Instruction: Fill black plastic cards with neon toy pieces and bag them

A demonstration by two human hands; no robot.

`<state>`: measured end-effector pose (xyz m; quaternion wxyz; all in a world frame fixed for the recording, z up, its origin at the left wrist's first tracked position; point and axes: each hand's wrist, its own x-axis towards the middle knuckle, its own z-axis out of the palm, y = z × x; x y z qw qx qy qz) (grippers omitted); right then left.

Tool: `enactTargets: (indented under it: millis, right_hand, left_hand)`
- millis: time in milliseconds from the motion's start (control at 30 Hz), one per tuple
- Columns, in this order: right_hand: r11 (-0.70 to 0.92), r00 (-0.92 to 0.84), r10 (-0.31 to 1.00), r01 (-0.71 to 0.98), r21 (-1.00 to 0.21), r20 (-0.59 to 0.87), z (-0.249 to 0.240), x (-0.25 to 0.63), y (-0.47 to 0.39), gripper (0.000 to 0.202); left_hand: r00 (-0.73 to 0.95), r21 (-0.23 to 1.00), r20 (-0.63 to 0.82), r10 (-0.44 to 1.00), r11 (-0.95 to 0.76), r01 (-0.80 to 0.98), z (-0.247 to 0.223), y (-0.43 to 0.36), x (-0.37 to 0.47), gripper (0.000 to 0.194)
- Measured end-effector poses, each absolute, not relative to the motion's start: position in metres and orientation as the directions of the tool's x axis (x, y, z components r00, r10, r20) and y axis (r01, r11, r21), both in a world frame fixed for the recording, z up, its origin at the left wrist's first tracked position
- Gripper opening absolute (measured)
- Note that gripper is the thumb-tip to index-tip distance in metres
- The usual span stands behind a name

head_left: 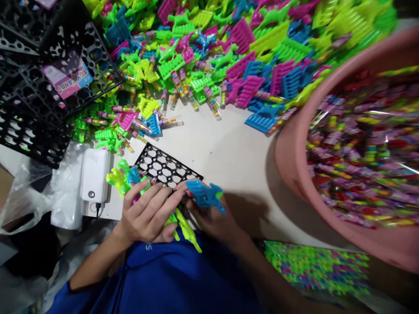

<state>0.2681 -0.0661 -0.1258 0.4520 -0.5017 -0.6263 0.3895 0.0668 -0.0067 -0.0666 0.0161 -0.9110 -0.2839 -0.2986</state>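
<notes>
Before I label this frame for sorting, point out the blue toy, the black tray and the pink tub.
blue toy (205,196), head view, its body.
black tray (163,165), head view, its grid.
pink tub (291,161), head view, its rim.

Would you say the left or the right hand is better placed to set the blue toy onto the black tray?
Probably the right hand: it already grips the blue toy beside the black tray, while the left hand is full of green toys.

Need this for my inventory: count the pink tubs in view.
1. The pink tub sits on the table at the right, filled with wrapped candy; its far side runs out of frame, so others may be hidden.
</notes>
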Motion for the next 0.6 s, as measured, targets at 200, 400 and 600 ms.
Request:
enactTargets:
  millis: [200,400,600]
  right_hand:
    - [0.319,-0.26,0.936,0.348,-0.882,0.236,-0.123,0.277,-0.062,0.042]
    - [0.522,-0.344,0.853,0.554,-0.649,0.392,-0.131,0.278,-0.05,0.026]
    - [0.588,-0.486,0.804,0.564,-0.579,0.343,-0.146,0.272,-0.033,0.026]
  left_hand:
    - [0.702,0.109,0.51,0.497,-0.847,0.52,-0.064,-0.007,0.063,0.056]
    - [0.723,0.14,0.483,0.494,-0.859,0.493,-0.063,-0.003,0.064,0.053]
    - [0.739,0.118,0.522,0.426,-0.894,0.432,-0.066,0.008,0.06,0.048]
